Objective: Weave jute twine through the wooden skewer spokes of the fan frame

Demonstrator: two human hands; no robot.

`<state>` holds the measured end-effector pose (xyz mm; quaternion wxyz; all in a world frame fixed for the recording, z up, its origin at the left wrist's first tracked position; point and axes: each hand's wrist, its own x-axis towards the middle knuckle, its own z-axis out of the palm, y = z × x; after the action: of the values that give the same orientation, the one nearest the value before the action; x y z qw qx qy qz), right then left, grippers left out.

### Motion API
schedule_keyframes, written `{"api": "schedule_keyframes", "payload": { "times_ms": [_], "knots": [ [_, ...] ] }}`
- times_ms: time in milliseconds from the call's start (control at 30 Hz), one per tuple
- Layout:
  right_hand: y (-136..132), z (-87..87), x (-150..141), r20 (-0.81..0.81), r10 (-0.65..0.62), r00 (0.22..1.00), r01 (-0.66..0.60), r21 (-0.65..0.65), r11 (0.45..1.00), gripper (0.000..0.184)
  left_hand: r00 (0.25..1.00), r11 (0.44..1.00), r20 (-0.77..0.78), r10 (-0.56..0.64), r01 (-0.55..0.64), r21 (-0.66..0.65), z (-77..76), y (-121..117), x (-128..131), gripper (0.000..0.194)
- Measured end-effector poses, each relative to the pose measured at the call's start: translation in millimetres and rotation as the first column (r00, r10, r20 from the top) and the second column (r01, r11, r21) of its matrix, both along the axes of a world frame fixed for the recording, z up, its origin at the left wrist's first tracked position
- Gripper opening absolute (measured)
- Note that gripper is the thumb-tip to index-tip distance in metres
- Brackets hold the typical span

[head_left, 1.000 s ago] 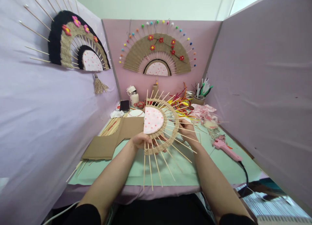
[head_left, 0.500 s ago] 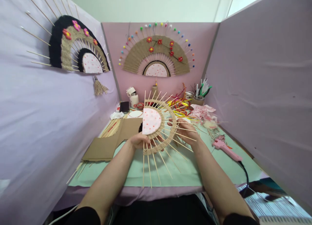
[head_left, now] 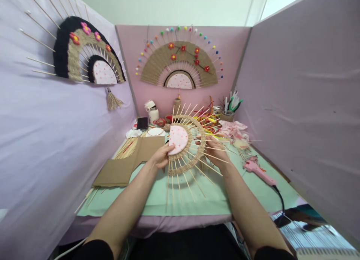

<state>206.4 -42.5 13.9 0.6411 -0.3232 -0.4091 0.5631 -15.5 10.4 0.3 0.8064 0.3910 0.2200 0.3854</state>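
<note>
Both hands hold up a half-round woven fan (head_left: 179, 140) over the table, its straight edge turned to the left. It has a white centre with pink dots, two bands of woven tan cord and thin sticks fanning out to the right. My left hand (head_left: 162, 155) grips the straight edge, with the thumb on the dotted centre and the other fingers behind. At the outer woven band is my right hand (head_left: 215, 150), closed around the band and sticks; some of its fingers are hidden behind the weave.
Brown cardboard (head_left: 115, 172) and a bundle of sticks (head_left: 126, 149) lie on the left. On the right are a pink glue gun (head_left: 260, 171) with a black cord and crumpled pink cloth (head_left: 233, 128). Colourful cords (head_left: 209, 121), a white bottle (head_left: 152, 113) and a phone (head_left: 142, 123) sit behind.
My left hand has moved up along the straight edge, its thumb now on the dotted centre. The fan has shifted slightly right and tilted. My right hand stays at the outer band.
</note>
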Motion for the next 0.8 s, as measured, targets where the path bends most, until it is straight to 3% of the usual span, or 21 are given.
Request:
{"api": "schedule_keyframes", "payload": {
  "times_ms": [233, 567, 800],
  "knots": [
    [4.0, -4.9, 3.2, 0.048, -0.077, 0.996, 0.077, -0.004, 0.997, 0.030, 0.997, 0.997, -0.019, 0.075, -0.075, 0.036, 9.2, 2.9, -10.4, 0.047],
    [6.6, -5.5, 13.7, -0.093, -0.116, 0.989, 0.101, -0.154, 0.983, 0.032, 0.990, 0.991, -0.052, 0.133, -0.132, 0.024, 8.6, 18.2, -28.2, 0.049],
    [10.3, -9.1, 28.3, -0.050, -0.162, 0.985, 0.159, -0.065, 0.985, 0.025, 0.982, 0.984, -0.059, 0.179, -0.179, 0.007, 13.7, 20.1, -36.1, 0.044]
  ]
}}
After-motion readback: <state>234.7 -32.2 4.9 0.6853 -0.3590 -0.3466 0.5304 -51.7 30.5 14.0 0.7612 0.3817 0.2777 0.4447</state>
